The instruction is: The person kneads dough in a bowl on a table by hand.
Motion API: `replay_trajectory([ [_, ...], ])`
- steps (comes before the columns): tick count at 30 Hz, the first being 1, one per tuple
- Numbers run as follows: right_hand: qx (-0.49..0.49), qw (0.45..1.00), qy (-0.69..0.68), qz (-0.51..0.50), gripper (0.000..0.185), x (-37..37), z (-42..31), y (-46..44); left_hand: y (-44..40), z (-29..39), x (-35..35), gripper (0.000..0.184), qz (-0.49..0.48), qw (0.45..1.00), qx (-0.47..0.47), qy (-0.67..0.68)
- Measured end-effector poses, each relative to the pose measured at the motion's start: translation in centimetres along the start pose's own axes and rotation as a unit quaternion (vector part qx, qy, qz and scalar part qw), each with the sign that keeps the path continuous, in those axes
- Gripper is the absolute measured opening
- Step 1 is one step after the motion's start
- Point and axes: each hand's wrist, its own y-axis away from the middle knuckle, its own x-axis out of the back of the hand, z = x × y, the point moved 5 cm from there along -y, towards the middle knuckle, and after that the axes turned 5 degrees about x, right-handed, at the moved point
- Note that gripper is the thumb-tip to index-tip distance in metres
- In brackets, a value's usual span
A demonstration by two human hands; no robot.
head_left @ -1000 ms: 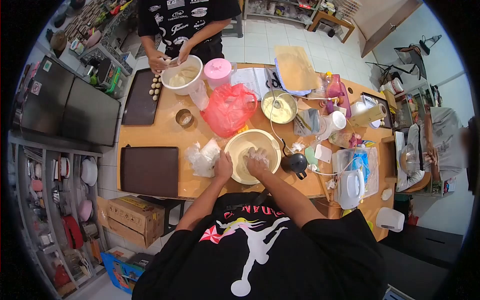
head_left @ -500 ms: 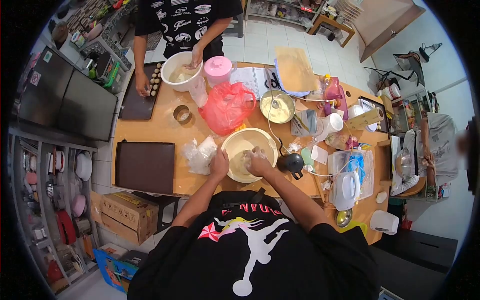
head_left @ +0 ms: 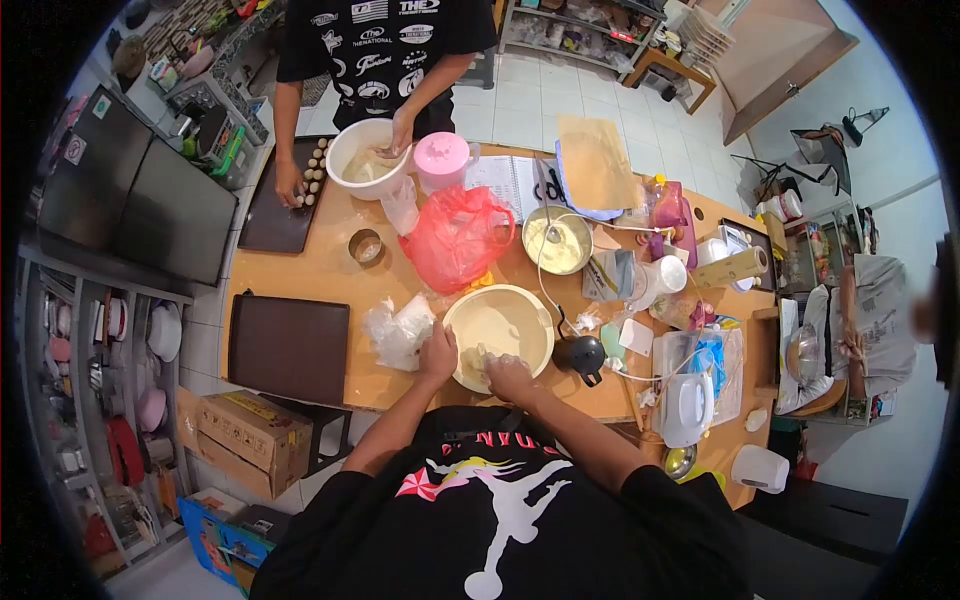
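Note:
In front of me stands a cream-coloured mixing bowl on the wooden table. My left hand grips its left rim, fingers closed. Inside the bowl, low against the near wall, my right hand presses into a lump of pale dough; its fingertips are dusted white and partly hidden. A clear plastic bag of white powder lies left of the bowl, close to my left hand. To the right of the bowl is a black-lidded container.
Across the table a person puts one hand in a white bowl; the other hand is at a tray of small dough balls. A dark tray, red plastic bag, metal bowl and hand mixer surround my bowl.
My right hand has moved down and nearer to me inside the bowl, pushing the dough to the near wall. My left hand stays on the rim. The whole view has shifted slightly.

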Motion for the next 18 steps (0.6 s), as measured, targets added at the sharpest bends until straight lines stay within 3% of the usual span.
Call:
replay_trajectory([
  [10,-0.124,0.990,-0.067,0.006,0.042,-0.2,0.5,-6.9,0.1,0.1,0.4,0.033,0.007,1.000,0.001,-0.018],
  [13,-0.178,0.976,-0.107,0.071,0.040,0.8,1.5,-8.2,0.1,-0.1,0.3,0.034,-0.006,1.000,0.005,-0.024],
  [16,-0.231,0.955,-0.174,0.065,0.039,0.1,3.9,-10.2,-0.5,-1.1,-0.5,0.035,-0.021,0.999,0.009,-0.038],
  [18,-0.255,0.930,-0.265,0.003,0.032,-4.6,8.1,-13.2,-0.3,-1.3,-0.7,0.036,-0.019,0.999,0.008,-0.045],
])
